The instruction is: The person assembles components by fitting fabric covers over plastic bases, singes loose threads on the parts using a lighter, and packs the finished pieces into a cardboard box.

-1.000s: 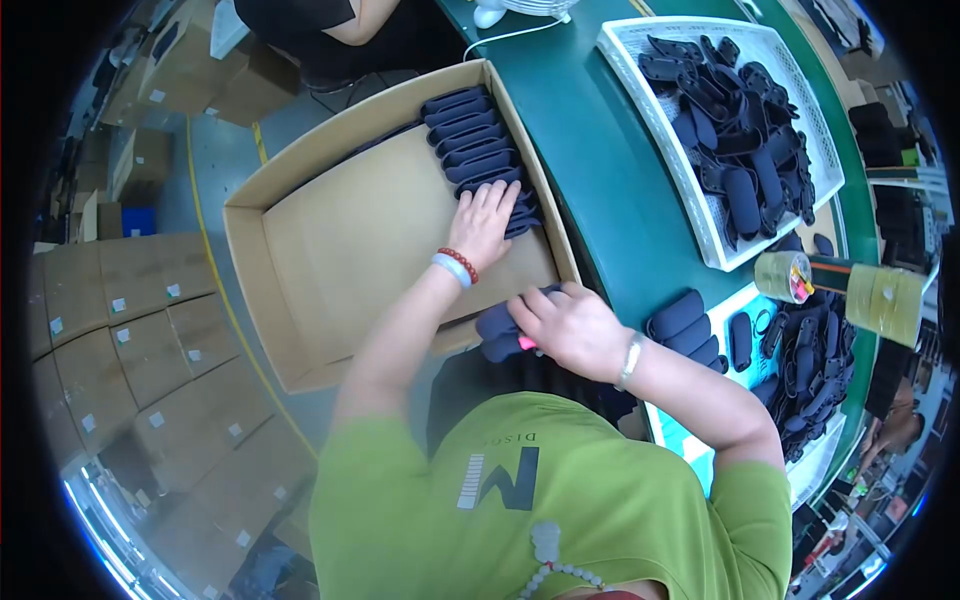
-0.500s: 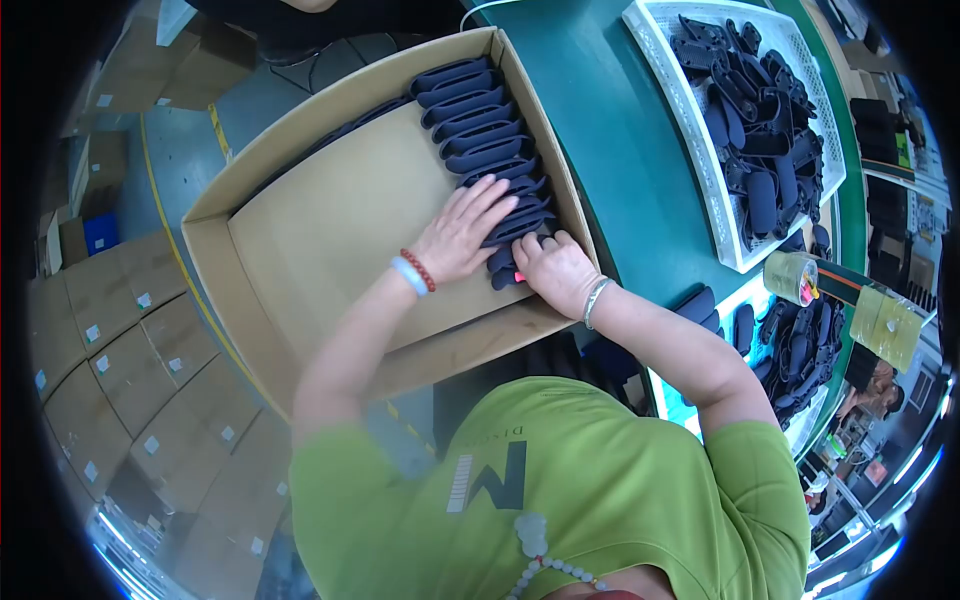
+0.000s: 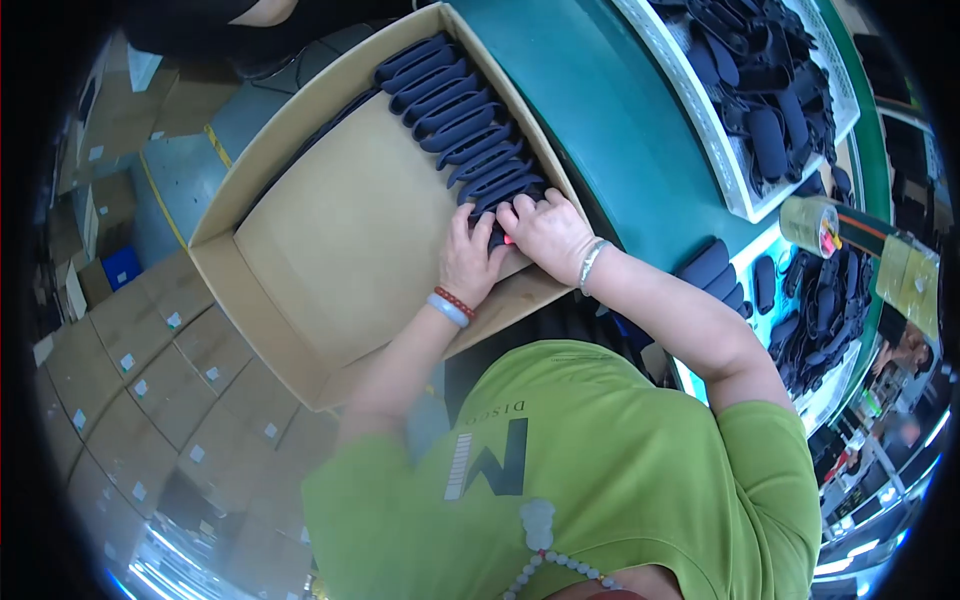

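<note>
Several dark navy, elongated, hollow shells [image 3: 452,108] stand on edge in a packed row along the right side of a cardboard box [image 3: 330,215]. At the near end of that row my left hand [image 3: 470,258] has its fingers bent over a dark shell, with the thumb on the near side. Beside it my right hand [image 3: 550,235] is closed, fingers curled down on the same end of the row. A small pink-red spot [image 3: 508,240] shows between the hands. The piece under my fingers is mostly hidden.
To the right, a white crate [image 3: 690,100] of loose dark parts stands on the green table [image 3: 570,90]. Nearer are more dark parts [image 3: 825,300] on a lit surface and a clear cup [image 3: 808,225]. Stacked cartons [image 3: 160,380] line the left floor. Another person sits beyond the box.
The view has shifted. My left hand has slid off the tops of the shells to the near end of the row, next to my right hand. The right hand stays there, fingers more curled.
</note>
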`<action>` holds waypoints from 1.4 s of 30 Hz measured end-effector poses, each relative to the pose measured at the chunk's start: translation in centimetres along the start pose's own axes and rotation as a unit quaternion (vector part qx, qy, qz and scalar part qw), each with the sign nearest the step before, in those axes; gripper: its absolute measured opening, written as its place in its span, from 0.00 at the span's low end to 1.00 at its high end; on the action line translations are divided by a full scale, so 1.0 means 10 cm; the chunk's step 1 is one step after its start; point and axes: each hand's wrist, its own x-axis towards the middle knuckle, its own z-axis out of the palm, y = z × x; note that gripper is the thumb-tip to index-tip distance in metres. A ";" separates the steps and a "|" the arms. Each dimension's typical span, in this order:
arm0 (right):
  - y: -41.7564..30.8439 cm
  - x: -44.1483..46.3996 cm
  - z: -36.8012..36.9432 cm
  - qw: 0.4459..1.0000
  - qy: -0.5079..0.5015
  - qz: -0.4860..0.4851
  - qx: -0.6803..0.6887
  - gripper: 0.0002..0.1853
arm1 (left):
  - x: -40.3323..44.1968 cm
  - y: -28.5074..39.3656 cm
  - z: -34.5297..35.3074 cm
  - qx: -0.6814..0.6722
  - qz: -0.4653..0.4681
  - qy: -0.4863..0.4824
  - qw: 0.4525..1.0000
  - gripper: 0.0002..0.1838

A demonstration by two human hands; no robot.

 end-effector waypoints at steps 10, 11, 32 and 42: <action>0.26 -2.67 -0.55 0.743 0.192 0.541 0.344 0.12 | 0.04 0.14 -0.03 0.073 0.009 0.033 0.997 0.28; 0.26 -3.06 -0.53 0.681 0.164 0.630 0.336 0.11 | 0.03 0.21 -0.07 0.054 -0.005 0.025 0.998 0.27; 0.25 -4.33 0.41 0.460 0.265 0.721 0.445 0.27 | 0.09 0.22 -0.01 0.145 0.005 -0.010 0.989 0.30; 0.38 -3.90 0.25 0.311 0.408 0.578 0.635 0.10 | 0.06 0.22 0.02 0.103 -0.012 0.034 0.994 0.30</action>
